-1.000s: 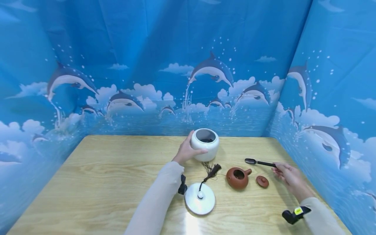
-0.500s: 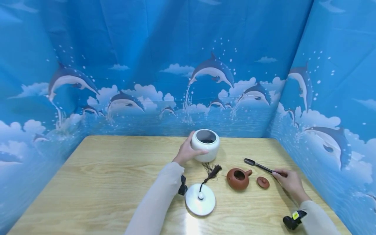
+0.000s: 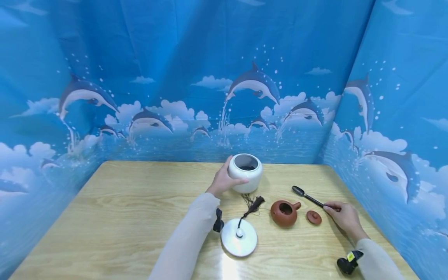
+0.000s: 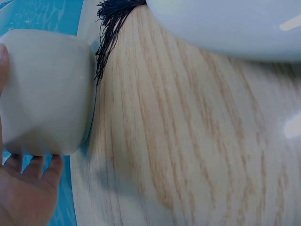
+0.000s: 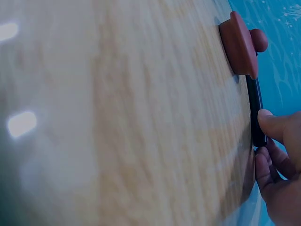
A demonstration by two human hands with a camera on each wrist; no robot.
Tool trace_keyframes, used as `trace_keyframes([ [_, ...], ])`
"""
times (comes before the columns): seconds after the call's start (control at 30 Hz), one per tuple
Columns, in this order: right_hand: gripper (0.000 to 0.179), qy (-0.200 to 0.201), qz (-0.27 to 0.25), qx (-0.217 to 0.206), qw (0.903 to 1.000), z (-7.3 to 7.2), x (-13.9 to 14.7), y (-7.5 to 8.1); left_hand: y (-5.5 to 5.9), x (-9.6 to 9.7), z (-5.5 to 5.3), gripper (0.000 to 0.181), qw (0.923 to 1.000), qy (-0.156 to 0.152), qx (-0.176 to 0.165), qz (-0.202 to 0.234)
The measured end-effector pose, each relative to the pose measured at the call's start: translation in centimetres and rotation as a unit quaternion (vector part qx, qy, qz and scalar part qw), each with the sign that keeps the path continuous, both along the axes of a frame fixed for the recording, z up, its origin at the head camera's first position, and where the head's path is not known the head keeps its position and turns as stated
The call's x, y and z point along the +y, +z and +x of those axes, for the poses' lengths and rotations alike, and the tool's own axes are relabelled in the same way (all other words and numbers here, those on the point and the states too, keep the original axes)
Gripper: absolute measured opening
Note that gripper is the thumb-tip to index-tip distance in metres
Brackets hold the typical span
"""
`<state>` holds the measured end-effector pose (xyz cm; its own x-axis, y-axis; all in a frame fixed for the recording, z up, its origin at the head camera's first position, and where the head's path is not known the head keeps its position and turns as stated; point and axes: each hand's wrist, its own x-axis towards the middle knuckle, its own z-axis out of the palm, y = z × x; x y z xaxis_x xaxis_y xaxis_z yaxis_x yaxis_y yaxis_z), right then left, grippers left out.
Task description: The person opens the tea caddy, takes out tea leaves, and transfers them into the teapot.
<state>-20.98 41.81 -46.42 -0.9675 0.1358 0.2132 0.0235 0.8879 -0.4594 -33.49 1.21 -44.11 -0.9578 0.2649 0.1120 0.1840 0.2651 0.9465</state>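
Observation:
My left hand (image 3: 222, 179) grips the side of a white ceramic jar (image 3: 253, 182), thumb across its front and fingers round the far side. Dark contents show inside the jar's mouth. In the left wrist view, fingertips press against the wall of the jar (image 4: 47, 94). Over on the right, my right hand (image 3: 344, 217) pinches the handle end of a black tea scoop (image 3: 312, 199) between thumb and fingers. The scoop's bowl points away to the left. In the right wrist view, the thumb lies on the black handle (image 5: 255, 101), which runs behind the small clay lid (image 5: 239, 47).
A brown clay teapot (image 3: 280, 218), uncovered, stands between the hands, its small lid (image 3: 314, 217) beside it. Nearer lies the white jar lid (image 3: 239, 245) with a dark tassel (image 3: 254, 206). Blue dolphin-printed curtains (image 3: 196, 97) border the wooden table (image 3: 133, 217).
My right hand has shifted slightly nearer and turned, so the scoop now slants more, its handle end lower in view. The left hand stays on the jar.

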Motion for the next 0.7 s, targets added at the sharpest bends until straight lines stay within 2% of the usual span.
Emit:
trace_keyframes([
  [0.37, 0.029, -0.003, -0.007, -0.006, 1.0000, 0.30, 0.00, -0.03, -0.04, 0.07, 0.13, 0.115, 1.0000, -0.005, -0.002, 0.000],
  [0.7, 0.036, 0.002, -0.036, -0.024, 0.9991, 0.14, 0.06, 0.42, 0.57, 0.03, 0.40, 0.118, 1.0000, -0.001, -0.007, -0.006],
])
